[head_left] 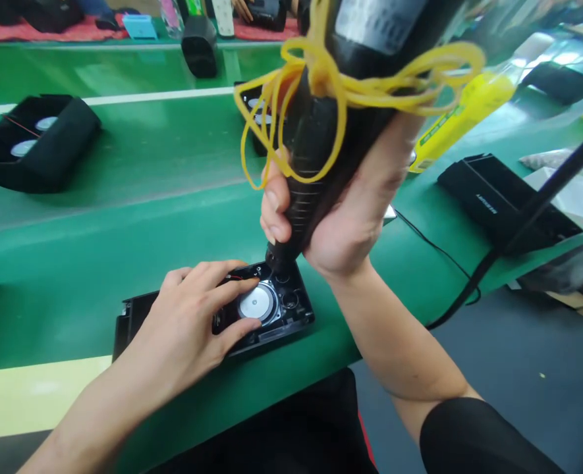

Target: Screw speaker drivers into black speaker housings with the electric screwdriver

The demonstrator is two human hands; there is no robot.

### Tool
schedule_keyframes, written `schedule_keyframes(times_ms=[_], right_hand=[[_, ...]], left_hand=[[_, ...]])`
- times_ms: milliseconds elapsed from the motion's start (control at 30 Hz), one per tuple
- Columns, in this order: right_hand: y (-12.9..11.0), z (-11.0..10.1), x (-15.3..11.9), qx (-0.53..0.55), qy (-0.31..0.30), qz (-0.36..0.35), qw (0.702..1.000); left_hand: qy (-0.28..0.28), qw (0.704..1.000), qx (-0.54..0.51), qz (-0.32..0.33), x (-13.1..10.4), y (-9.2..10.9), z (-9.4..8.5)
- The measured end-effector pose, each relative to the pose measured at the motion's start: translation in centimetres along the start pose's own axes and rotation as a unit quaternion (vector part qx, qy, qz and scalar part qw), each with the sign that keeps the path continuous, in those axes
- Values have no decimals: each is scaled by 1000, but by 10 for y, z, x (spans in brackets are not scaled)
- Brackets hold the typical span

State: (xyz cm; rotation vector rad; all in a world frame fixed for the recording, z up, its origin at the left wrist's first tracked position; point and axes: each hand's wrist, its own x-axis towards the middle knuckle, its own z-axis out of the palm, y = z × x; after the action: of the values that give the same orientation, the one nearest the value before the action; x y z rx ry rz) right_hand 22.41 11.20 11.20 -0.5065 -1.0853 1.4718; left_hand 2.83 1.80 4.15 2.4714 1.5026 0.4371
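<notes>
My right hand (350,224) is wrapped round a black electric screwdriver (315,138) that points down, with yellow cord (340,85) tied in loops about its upper body. The screwdriver's tip meets the upper corner of a round silver speaker driver (257,301); the screw, if any, is too small to see. That driver sits in a black plastic housing (296,316) lying on the green bench. My left hand (197,309) lies over the housing, its thumb and fingers bent around two sides of the driver. Under this hand the housing's left part is mostly hidden.
An open black housing with two drivers (39,145) lies at left on the green surface (172,151). A black case (503,197) and a yellow object (464,125) are at right. A black cable (528,230) crosses there. Another person's hand (243,10) shows at the back.
</notes>
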Motion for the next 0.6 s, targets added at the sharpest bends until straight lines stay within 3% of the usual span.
schedule_keyframes(times_ms=[433, 600], right_hand=[[21, -8, 2, 11, -54, -20, 998], [20, -5, 2, -55, 21, 6, 998]], left_hand=[[-5, 1000, 0, -7, -1, -1, 0], [-6, 1000, -2, -2, 0, 0, 0]])
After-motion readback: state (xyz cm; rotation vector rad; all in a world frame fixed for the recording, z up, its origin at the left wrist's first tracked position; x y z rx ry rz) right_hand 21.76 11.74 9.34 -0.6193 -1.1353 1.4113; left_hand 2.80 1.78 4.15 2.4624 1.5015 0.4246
